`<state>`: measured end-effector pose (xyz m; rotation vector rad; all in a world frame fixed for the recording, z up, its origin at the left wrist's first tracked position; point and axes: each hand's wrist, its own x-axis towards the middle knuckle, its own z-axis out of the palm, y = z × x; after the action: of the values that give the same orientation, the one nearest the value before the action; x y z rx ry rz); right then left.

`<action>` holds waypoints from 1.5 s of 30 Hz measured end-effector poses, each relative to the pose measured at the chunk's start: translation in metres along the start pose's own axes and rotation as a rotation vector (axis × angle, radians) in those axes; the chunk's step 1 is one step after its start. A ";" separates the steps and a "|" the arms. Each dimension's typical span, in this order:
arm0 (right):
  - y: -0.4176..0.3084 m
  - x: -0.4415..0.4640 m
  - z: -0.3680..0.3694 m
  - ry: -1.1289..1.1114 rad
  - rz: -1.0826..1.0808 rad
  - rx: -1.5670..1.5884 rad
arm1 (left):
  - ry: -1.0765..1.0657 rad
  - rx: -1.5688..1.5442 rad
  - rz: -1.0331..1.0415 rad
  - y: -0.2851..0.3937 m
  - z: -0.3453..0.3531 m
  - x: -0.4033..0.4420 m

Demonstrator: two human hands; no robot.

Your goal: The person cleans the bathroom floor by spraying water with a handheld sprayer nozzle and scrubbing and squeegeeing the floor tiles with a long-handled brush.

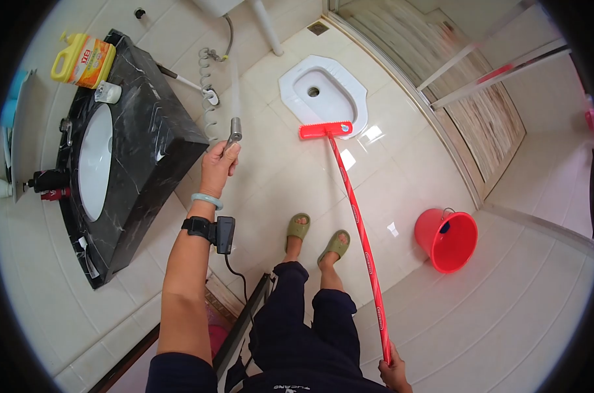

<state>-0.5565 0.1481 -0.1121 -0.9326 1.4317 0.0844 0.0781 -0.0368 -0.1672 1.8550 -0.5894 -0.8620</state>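
My left hand (219,166) is closed around the handle of a metal spray nozzle (235,131), whose coiled hose hangs beside the black counter. Water seems to leave the nozzle toward the top of the view. At the bottom right, my right hand (394,374) grips the lower end of a long red pole (361,242). The pole's red brush head (326,130) lies across the near edge of a white squat toilet (324,95) set in the floor.
A black marble counter (146,131) with a white basin (96,162) and a yellow jug (84,61) stands at left. To the right are a red bucket (446,240) and a glass-panelled shower frame (500,76). The tiled floor (270,177) looks wet and shiny.
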 end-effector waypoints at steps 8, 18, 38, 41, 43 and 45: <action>-0.002 -0.011 -0.021 -0.011 0.039 -0.018 | -0.028 0.096 0.005 0.012 0.000 -0.016; 0.006 -0.034 -0.018 0.024 0.011 0.021 | -0.115 0.036 0.118 0.087 0.033 0.024; 0.093 -0.074 0.047 0.338 -0.005 0.160 | -0.443 0.147 0.030 0.140 0.115 0.049; 0.121 -0.079 0.056 0.393 -0.066 0.152 | -0.443 0.203 -0.050 0.111 0.117 0.024; 0.110 -0.082 0.056 0.387 -0.003 0.128 | -0.495 0.307 -0.142 0.084 0.114 0.005; 0.098 -0.085 0.053 0.380 0.058 0.104 | -0.567 0.356 -0.209 0.052 0.110 -0.019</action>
<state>-0.5868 0.2838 -0.0940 -0.8499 1.7957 -0.1305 -0.0206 -0.1069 -0.1451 2.0106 -0.9574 -1.5259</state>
